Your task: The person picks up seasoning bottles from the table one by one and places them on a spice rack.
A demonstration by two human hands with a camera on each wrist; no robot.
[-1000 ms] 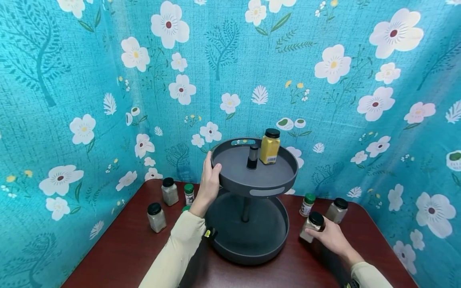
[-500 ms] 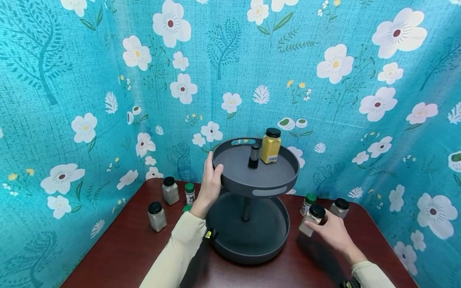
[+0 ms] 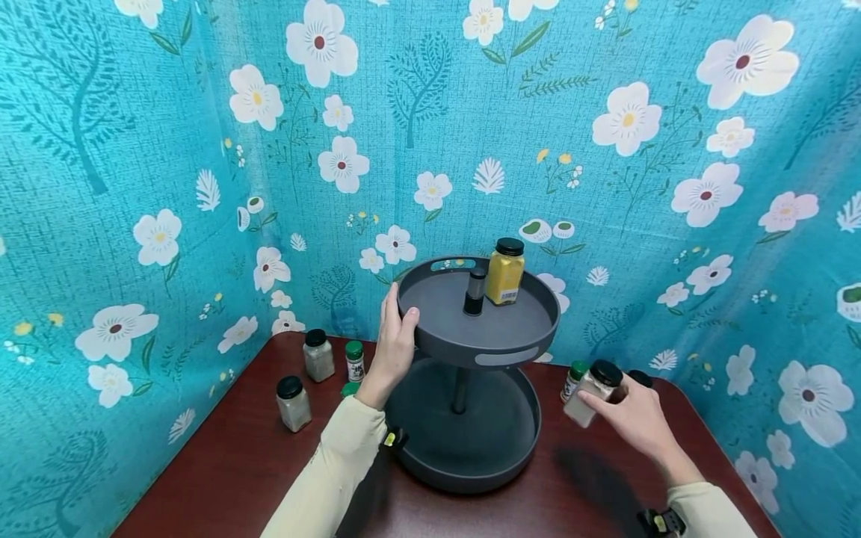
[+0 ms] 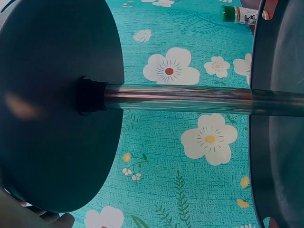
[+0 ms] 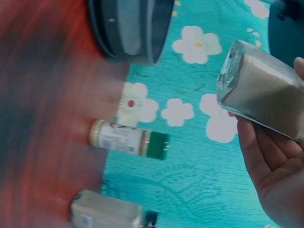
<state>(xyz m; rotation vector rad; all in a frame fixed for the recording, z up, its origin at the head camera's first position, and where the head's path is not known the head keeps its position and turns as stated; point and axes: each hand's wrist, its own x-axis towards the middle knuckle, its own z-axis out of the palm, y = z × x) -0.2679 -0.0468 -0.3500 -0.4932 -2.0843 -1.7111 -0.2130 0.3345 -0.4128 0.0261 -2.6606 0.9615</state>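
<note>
My left hand (image 3: 392, 345) grips the left rim of the upper tray (image 3: 444, 335) of a dark grey two-tier rack. In the left wrist view its fingers (image 4: 62, 221) lie at the tray's edge, beside the metal post (image 4: 180, 98). At the right, my right hand (image 3: 640, 420) holds a square spice jar (image 3: 584, 402) with a black lid and pale contents. The jar hangs tilted above the table, its shadow below. Seen from the right wrist, thumb and fingers (image 5: 254, 147) hold the clear jar (image 5: 261, 92); its lid is out of frame.
On the upper tray stand a yellow spice jar (image 3: 504, 278) and a small dark grinder (image 3: 474, 291). The lower tray (image 3: 464, 478) is bare. A green-capped bottle (image 5: 126, 138) and another jar (image 5: 107, 209) are behind my right hand. Several jars, including a black-lidded one (image 3: 293, 407), stand at left.
My right hand has lifted the spice jar off the table, moved it slightly right and tilted it. The left hand stays on the tray's rim.
</note>
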